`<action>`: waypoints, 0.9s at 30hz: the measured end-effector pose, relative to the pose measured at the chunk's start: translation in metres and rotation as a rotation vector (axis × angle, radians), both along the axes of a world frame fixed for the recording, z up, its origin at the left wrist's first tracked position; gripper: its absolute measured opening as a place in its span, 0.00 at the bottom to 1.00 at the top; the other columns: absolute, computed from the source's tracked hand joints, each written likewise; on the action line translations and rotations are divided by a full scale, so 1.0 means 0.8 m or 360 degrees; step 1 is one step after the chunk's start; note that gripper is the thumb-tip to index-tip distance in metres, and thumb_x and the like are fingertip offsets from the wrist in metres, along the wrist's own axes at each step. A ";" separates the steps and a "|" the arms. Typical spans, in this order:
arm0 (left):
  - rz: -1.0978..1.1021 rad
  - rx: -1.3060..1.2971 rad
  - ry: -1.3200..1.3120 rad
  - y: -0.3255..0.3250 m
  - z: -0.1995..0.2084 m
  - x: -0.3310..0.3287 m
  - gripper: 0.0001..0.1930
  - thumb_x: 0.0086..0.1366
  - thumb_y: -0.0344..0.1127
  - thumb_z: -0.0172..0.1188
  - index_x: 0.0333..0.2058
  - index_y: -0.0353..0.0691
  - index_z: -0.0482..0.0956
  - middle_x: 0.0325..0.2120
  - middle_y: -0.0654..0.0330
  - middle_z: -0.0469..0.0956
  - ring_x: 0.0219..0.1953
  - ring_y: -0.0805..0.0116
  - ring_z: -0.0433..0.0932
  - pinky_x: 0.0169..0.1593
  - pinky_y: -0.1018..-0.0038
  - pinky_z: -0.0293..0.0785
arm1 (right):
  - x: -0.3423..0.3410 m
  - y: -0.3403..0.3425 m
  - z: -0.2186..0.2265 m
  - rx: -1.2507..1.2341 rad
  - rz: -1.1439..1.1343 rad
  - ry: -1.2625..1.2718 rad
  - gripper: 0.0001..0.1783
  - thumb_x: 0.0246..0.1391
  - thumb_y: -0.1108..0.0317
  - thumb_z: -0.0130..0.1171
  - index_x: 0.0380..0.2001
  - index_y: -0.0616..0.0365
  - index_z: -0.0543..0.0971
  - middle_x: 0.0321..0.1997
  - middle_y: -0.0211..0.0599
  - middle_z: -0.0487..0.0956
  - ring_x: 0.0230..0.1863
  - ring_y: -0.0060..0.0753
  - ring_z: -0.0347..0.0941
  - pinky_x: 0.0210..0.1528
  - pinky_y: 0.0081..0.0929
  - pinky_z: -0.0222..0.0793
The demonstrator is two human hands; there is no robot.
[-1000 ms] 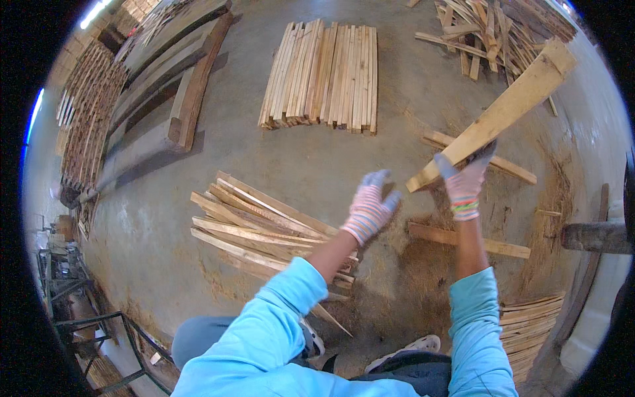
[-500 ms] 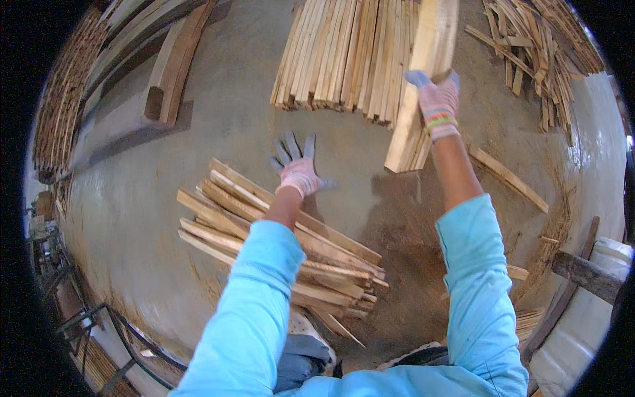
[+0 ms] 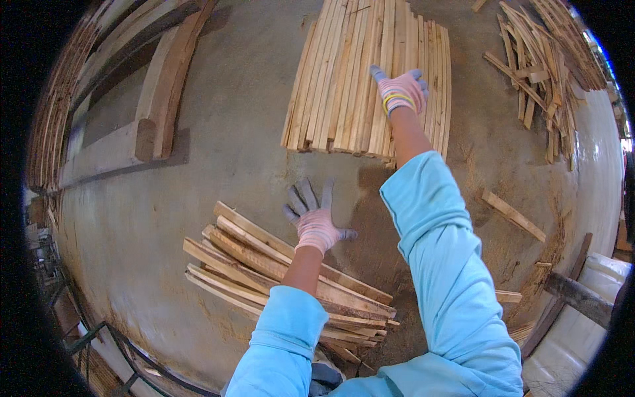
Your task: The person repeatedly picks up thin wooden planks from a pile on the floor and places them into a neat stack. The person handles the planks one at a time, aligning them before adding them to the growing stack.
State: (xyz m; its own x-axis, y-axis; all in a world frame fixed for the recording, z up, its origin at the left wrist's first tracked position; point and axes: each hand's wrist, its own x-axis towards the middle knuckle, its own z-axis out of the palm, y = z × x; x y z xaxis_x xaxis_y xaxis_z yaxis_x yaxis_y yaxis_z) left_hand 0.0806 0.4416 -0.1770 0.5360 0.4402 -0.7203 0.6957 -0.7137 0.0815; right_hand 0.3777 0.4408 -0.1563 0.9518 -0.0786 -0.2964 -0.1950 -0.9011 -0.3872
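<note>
My right hand (image 3: pixel 403 91), in a striped pink and grey glove with a yellow band at the wrist, is over the near part of a flat row of wooden strips (image 3: pixel 331 86). Its thumb and bent fingers straddle a few wooden strips (image 3: pixel 390 135) that lie among the others. Nearer to me, my left hand (image 3: pixel 313 221) is gloved alike. It is empty, with fingers spread above the floor, just beyond a loose pile of rough wooden strips (image 3: pixel 245 255). My left forearm covers part of that pile.
A scattered heap of offcuts (image 3: pixel 529 73) lies at the far right. One short strip (image 3: pixel 512 215) is on the concrete floor to the right. Thick timber beams (image 3: pixel 162 99) stand at the left. A dark metal frame (image 3: pixel 99 337) is at the lower left, a wooden post (image 3: pixel 579 298) at the right.
My right hand has brought the wooden strips left and down onto the row. My left hand stays spread near the loose pile. The whole view has shifted.
</note>
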 end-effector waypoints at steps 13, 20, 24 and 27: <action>-0.0092 0.0185 -0.0028 -0.024 -0.014 0.003 0.77 0.36 0.67 0.77 0.74 0.56 0.30 0.74 0.41 0.25 0.74 0.30 0.27 0.69 0.32 0.34 | 0.014 -0.301 0.012 -0.0235 -0.0169 -0.0250 0.47 0.54 0.35 0.56 0.71 0.47 0.59 0.63 0.59 0.73 0.66 0.61 0.68 0.65 0.54 0.63; -0.0077 0.0319 -0.0098 -0.038 -0.029 0.000 0.76 0.36 0.61 0.80 0.74 0.60 0.29 0.74 0.44 0.25 0.75 0.37 0.26 0.70 0.35 0.35 | -0.084 -0.554 -0.022 -0.0117 -0.0959 0.0128 0.40 0.50 0.44 0.65 0.62 0.52 0.70 0.62 0.63 0.72 0.63 0.60 0.70 0.61 0.45 0.70; -0.0093 0.0440 -0.0069 -0.040 -0.042 -0.005 0.75 0.38 0.59 0.81 0.74 0.64 0.28 0.75 0.47 0.25 0.75 0.39 0.27 0.72 0.38 0.37 | -0.133 -0.610 -0.047 0.0060 -0.1180 0.0063 0.47 0.41 0.57 0.71 0.66 0.52 0.63 0.61 0.63 0.71 0.61 0.57 0.72 0.62 0.42 0.69; -0.0071 0.0369 -0.0045 -0.039 -0.040 -0.004 0.75 0.38 0.61 0.80 0.73 0.66 0.27 0.75 0.48 0.24 0.75 0.39 0.28 0.72 0.39 0.37 | -0.192 -0.664 -0.058 0.0556 -0.1186 -0.0242 0.55 0.39 0.68 0.71 0.69 0.52 0.53 0.58 0.57 0.73 0.58 0.55 0.74 0.62 0.39 0.70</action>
State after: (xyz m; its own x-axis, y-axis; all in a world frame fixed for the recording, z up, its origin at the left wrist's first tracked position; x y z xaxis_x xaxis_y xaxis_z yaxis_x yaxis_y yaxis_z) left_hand 0.0776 0.4100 -0.2091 0.5770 0.5674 -0.5874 0.6628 -0.7456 -0.0691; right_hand 0.2239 -0.0906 -0.2024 0.7187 -0.6305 -0.2932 -0.6153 -0.3802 -0.6905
